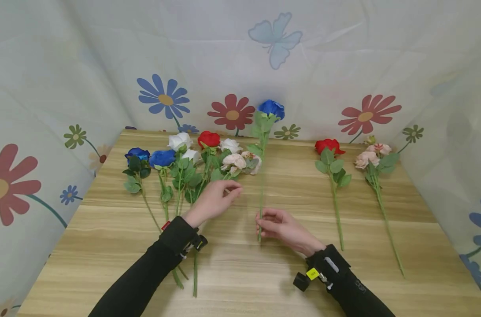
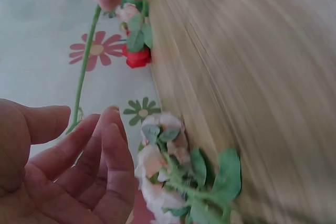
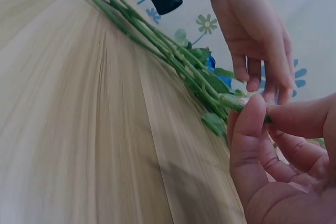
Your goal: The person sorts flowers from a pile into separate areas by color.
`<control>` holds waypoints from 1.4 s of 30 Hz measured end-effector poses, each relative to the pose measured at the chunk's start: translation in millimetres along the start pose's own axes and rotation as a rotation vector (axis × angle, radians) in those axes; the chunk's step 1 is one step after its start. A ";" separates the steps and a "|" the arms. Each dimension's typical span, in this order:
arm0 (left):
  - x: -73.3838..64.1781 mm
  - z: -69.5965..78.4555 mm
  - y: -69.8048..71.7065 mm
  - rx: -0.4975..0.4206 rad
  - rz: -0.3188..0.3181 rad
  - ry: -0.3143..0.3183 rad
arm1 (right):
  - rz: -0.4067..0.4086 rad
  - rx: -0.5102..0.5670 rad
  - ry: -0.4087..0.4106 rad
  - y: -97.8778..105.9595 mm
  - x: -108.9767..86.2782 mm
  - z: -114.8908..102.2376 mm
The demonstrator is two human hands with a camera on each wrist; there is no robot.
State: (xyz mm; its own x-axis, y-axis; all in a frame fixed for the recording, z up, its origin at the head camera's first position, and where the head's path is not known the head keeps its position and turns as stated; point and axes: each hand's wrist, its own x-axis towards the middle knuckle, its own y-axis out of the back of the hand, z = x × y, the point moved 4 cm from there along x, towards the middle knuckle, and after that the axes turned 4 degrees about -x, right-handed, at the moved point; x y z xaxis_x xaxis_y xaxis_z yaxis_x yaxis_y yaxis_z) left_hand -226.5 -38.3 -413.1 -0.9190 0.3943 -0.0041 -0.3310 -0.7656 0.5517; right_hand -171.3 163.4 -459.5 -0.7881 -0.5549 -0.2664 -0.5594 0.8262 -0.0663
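A blue artificial rose [image 1: 271, 110] stands upright above the middle of the table, its long green stem [image 2: 86, 66] pinched near the lower end by my right hand [image 1: 286, 229]. In the right wrist view, thumb and forefinger close on the stem's cut end [image 3: 231, 102]. My left hand [image 1: 214, 198] hovers to the left of that stem with loosely bent fingers, holding nothing. Beneath and beyond it lies a bunch of roses: two blue ones [image 1: 162, 158], white ones [image 1: 179, 140], a red one [image 1: 209, 138] and pale pink ones [image 1: 234, 162]. Their stems partly disappear behind my left forearm.
To the right, a red rose [image 1: 329, 146] and a pale pink spray of blooms [image 1: 368, 159] lie apart on the wooden table [image 1: 431, 246]. A white curtain [image 1: 323, 57] printed with flowers and a butterfly hangs along the table's back and sides.
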 end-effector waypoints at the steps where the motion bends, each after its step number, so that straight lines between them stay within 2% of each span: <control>1: -2.1 1.6 2.1 0.035 0.020 -0.007 | 0.002 -0.014 -0.001 3.2 -2.6 0.6; 8: -13.6 7.0 14.2 0.227 0.089 -0.056 | 0.042 -0.126 -0.016 26.9 -22.9 6.2; 13: -19.7 6.9 22.5 0.311 0.106 -0.072 | 0.087 -0.234 -0.033 44.2 -37.9 6.6; 20: -25.7 2.1 28.0 0.312 0.089 -0.058 | 0.092 -0.326 -0.073 58.8 -49.3 7.8; 25: -27.5 0.0 29.7 0.312 0.080 -0.046 | 0.085 -0.337 -0.144 61.7 -50.5 8.9; 30: -29.6 -1.8 31.6 0.305 0.078 -0.034 | 0.094 -0.378 -0.179 63.1 -51.3 7.9; 33: -30.5 -2.4 32.7 0.302 0.084 -0.035 | 0.121 -0.468 -0.194 65.3 -52.3 5.6; 38: -32.1 -4.6 33.6 0.301 0.090 -0.033 | 0.219 -0.619 -0.231 74.2 -52.6 1.4; 42: -33.2 -6.4 34.8 0.300 0.089 -0.020 | 0.292 -0.704 -0.202 82.4 -46.9 -4.9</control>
State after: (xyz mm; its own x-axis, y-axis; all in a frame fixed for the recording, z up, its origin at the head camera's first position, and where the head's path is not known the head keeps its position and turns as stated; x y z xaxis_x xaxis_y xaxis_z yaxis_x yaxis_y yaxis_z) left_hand -208.8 -81.3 -399.1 -0.9360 0.3450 0.0697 -0.1691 -0.6145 0.7706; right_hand -181.6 257.0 -447.7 -0.9039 -0.2410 -0.3534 -0.4215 0.6428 0.6396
